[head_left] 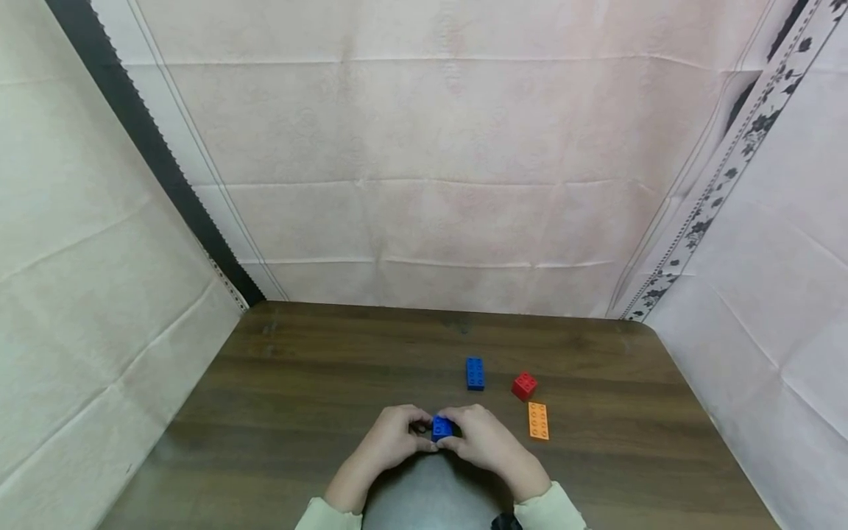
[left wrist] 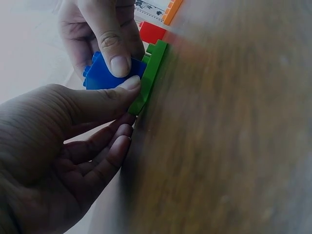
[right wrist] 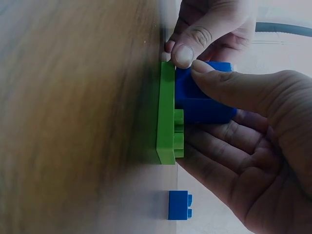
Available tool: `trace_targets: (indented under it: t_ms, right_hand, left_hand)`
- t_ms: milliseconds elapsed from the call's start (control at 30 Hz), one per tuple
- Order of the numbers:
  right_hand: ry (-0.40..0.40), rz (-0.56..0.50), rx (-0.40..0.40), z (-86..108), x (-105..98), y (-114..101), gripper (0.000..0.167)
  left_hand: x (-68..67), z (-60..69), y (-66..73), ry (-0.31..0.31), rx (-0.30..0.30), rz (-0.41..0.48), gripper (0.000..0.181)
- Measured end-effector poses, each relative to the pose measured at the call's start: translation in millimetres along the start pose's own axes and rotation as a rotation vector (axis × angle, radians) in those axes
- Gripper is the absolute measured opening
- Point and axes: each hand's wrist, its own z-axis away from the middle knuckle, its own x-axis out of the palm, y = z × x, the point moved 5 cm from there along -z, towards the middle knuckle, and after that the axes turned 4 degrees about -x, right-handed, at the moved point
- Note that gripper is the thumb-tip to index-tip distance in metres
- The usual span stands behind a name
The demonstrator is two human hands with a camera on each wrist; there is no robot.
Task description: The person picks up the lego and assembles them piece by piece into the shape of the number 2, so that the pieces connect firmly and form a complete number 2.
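Note:
Both hands meet over a blue brick [head_left: 442,428] near the table's front. In the wrist views this brick sits upon a thin green brick [left wrist: 152,73], whose studs show beyond it. The right hand [head_left: 486,442] pinches the blue brick, thumb on its near face and fingers behind. With its thumb at the seam of the two bricks, the left hand [head_left: 391,442] grips the green brick's end; its other fingers are loosely bent. The thumbtips nearly touch. Along the tabletop lies the green brick [right wrist: 166,117], which the head view does not show.
On the brown wooden table [head_left: 298,383], a second blue brick [head_left: 475,374] lies beyond the hands. To the right are a red brick [head_left: 524,385] and an orange brick [head_left: 538,420]. Pale cloth [head_left: 430,147] hangs around the table's back and sides.

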Motion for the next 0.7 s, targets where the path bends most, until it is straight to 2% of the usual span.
trace_targets:
  t_ms: [267,500,700]
  right_hand:
    - [0.006,0.036,0.002,-1.4,1.5,-3.0,0.034]
    - [0.008,0.041,0.047,-0.4,3.2,-4.9,0.036]
    - [0.018,0.037,0.035,-0.7,2.3,-6.3,0.036]
  left_hand:
    - [1.1,-1.6,0.4,0.014,-0.004,-0.041,0.026]
    - [2.1,-1.0,0.9,0.015,0.000,-0.056,0.026]
    - [2.0,-1.4,-0.5,0.023,-0.001,-0.061,0.025]
